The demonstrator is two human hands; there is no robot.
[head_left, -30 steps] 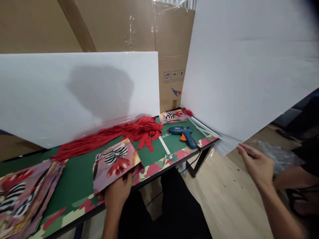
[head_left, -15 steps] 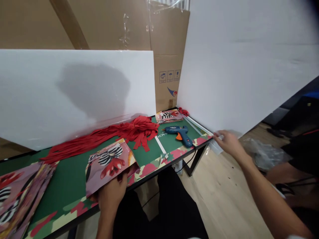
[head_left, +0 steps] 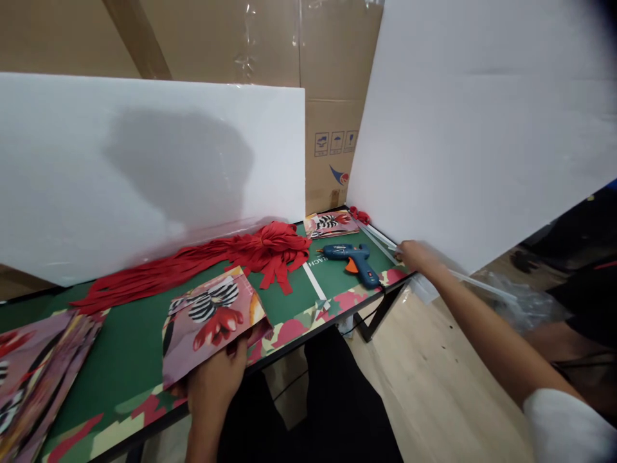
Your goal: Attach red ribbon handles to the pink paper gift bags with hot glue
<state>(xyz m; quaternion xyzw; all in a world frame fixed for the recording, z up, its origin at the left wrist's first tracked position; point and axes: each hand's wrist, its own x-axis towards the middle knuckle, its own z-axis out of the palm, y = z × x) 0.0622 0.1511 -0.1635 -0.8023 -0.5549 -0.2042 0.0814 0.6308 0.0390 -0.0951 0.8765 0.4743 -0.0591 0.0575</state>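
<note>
Right hand [head_left: 415, 256] moved inward, pinching strips [head_left: 482, 285]; left hand [head_left: 218, 378] holds printed paper [head_left: 207, 321] (from below).

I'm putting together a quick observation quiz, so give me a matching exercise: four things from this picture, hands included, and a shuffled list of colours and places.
1. Hot glue gun
2. Ribbon bundle
3. Left hand
4. Right hand

A. At the thin white strips
B. Red, on the green tabletop
C. Blue, with an orange trigger
D. Holding flower-print paper

Pairs: 1-C, 2-B, 3-D, 4-A
</note>
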